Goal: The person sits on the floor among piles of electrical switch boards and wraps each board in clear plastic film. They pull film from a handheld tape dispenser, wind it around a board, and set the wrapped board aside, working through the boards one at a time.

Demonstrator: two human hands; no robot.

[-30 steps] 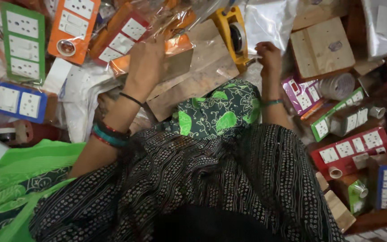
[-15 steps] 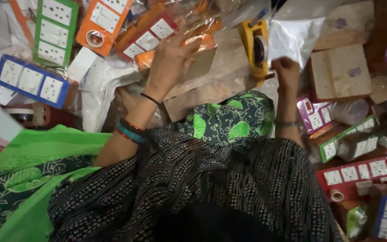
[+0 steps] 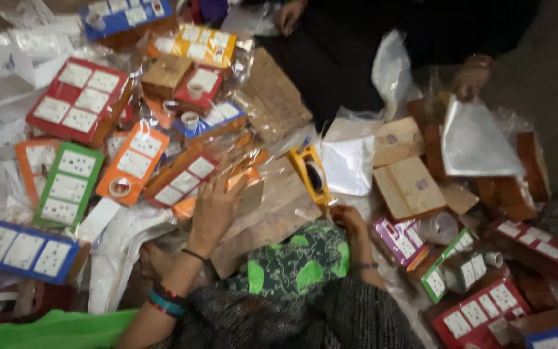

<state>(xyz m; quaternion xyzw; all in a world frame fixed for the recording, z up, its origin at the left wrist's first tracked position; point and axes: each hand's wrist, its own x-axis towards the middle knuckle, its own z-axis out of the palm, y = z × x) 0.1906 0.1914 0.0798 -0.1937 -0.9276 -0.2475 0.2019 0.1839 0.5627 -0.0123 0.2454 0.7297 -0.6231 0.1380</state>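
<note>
My left hand (image 3: pixel 214 208) lies over the upper left edge of a plastic-wrapped wooden board (image 3: pixel 272 216), fingers curled on it beside an orange packet (image 3: pixel 192 205). My right hand (image 3: pixel 350 221) sits at the board's right corner, just below a yellow tape dispenser (image 3: pixel 311 173); its fingers are curled and partly hidden. The board rests above my knee, which is covered in green patterned cloth (image 3: pixel 292 262). Bangles and a dark thread are on my left wrist.
Coloured switch-plate boards in plastic lie all around: red (image 3: pixel 75 100), green (image 3: pixel 66 184), blue (image 3: pixel 24 249), orange (image 3: pixel 130 161). Plain wooden blocks (image 3: pixel 408 184) lie at the right. Across from me another person's hand (image 3: pixel 469 77) holds a clear plastic bag (image 3: pixel 476 145).
The view has tilted up, so the far pile and the other person now show. My two hands stay at the wrapped board's ends.
</note>
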